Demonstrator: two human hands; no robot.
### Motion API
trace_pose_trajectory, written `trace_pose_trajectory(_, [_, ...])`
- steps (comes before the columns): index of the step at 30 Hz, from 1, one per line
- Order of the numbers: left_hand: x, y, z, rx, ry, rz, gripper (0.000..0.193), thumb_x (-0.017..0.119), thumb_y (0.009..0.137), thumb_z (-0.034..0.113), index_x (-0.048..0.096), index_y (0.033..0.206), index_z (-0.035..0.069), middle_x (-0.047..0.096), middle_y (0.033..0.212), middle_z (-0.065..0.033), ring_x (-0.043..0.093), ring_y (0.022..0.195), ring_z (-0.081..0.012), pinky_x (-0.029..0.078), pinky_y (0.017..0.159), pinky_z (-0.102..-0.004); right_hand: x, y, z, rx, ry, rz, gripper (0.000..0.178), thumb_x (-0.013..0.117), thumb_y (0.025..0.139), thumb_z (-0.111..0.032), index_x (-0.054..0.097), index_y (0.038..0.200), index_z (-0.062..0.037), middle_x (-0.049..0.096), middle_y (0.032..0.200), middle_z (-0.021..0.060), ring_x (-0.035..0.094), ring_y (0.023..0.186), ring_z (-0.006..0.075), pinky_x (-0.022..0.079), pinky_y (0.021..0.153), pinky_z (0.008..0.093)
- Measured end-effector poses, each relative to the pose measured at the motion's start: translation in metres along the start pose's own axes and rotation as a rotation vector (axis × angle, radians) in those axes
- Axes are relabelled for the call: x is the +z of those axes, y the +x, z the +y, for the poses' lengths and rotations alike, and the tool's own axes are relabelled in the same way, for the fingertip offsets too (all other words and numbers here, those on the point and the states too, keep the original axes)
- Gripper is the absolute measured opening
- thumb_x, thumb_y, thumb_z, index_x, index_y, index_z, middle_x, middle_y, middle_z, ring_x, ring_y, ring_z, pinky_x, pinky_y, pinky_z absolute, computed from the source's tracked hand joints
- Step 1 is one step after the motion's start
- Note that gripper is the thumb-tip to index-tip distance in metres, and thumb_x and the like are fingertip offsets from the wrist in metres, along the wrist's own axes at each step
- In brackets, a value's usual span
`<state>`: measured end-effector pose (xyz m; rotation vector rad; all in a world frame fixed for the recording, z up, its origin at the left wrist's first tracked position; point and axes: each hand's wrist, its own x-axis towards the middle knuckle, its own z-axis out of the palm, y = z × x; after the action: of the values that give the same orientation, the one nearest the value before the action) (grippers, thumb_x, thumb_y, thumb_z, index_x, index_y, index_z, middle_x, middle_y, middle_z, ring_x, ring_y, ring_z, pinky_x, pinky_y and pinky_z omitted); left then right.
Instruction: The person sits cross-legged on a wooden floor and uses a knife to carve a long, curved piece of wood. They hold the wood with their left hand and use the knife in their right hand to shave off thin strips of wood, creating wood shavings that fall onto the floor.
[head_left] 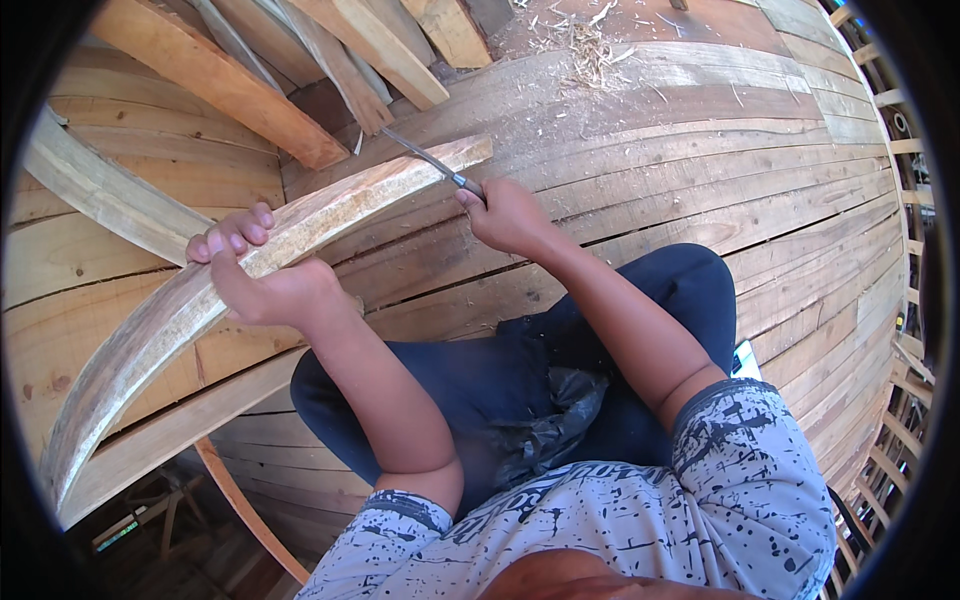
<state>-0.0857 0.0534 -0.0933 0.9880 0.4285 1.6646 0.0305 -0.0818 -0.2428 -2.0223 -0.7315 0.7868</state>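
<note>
A long curved timber (330, 212) runs from the lower left to the middle of the head view, its pale upper face rough. My left hand (250, 265) is closed round it, with the fingers over the far edge and the thumb on the near side. In my right hand (505, 215) is a tool with a long narrow dark blade (425, 158) and a metal collar. The blade lies across the timber near its right end and points to the far left. My fist hides most of the handle, and I cannot tell whether the tool is a knife or a file.
I sit cross-legged on a curved plank floor (640, 215). Several loose boards (225, 80) lean at the far left. Another curved timber (110, 190) meets the held one. Wood shavings (590, 60) are heaped beyond. An opening (150, 530) drops away at the lower left.
</note>
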Motion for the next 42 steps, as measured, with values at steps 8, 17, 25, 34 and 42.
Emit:
trace_pose_trajectory(8, [-0.011, 0.004, -0.002, -0.01, -0.029, -0.023, 0.015, 0.059, 0.083, 0.01, 0.046, 0.089, 0.015, 0.043, 0.066, 0.0001, 0.042, 0.062, -0.013, 0.04, 0.066, -0.0319, 0.015, -0.004, 0.008, -0.08, -0.134, 0.162, 0.038, 0.052, 0.098, -0.033, 0.06, 0.089, 0.003, 0.064, 0.076, 0.028, 0.063, 0.078, 0.0484, 0.048, 0.071, 0.0558])
trace_pose_trajectory(17, [-0.017, 0.01, -0.004, -0.034, -0.048, 0.06, 0.016, 0.059, 0.081, 0.007, 0.046, 0.086, 0.014, 0.04, 0.071, -0.001, 0.043, 0.063, -0.0146, 0.042, 0.066, -0.0324, 0.017, 0.003, 0.008, -0.096, -0.256, 0.221, 0.03, 0.054, 0.095, -0.032, 0.062, 0.09, -0.003, 0.065, 0.074, 0.0233, 0.065, 0.075, 0.043, 0.049, 0.066, 0.0542])
trace_pose_trajectory(25, [-0.01, 0.0, -0.002, 0.031, -0.062, -0.019, 0.017, 0.053, 0.08, -0.002, 0.045, 0.089, 0.01, 0.043, 0.07, -0.0037, 0.042, 0.061, -0.0164, 0.042, 0.065, -0.0346, -0.003, 0.011, 0.018, -0.064, -0.384, 0.341, 0.025, 0.058, 0.093, -0.029, 0.066, 0.089, -0.005, 0.069, 0.082, 0.0209, 0.067, 0.08, 0.0407, 0.05, 0.071, 0.051])
trace_pose_trajectory(34, [0.005, -0.016, 0.006, 0.087, -0.077, -0.193, 0.021, 0.051, 0.079, -0.005, 0.042, 0.093, 0.007, 0.044, 0.074, -0.0055, 0.044, 0.062, -0.0172, 0.043, 0.063, -0.034, -0.004, -0.024, -0.022, -0.148, -0.173, 0.119, 0.037, 0.047, 0.101, -0.031, 0.061, 0.103, 0.0025, 0.068, 0.093, 0.0261, 0.066, 0.09, 0.0434, 0.05, 0.079, 0.0542])
trace_pose_trajectory(42, [0.026, -0.011, 0.0, 0.086, -0.081, -0.236, 0.024, 0.056, 0.081, -0.007, 0.043, 0.097, 0.005, 0.043, 0.086, -0.0059, 0.046, 0.066, -0.0161, 0.044, 0.061, -0.0319, 0.002, -0.023, -0.018, -0.045, 0.004, 0.193, 0.043, 0.043, 0.102, -0.034, 0.063, 0.099, 0.0038, 0.066, 0.095, 0.0302, 0.065, 0.094, 0.0459, 0.049, 0.082, 0.055])
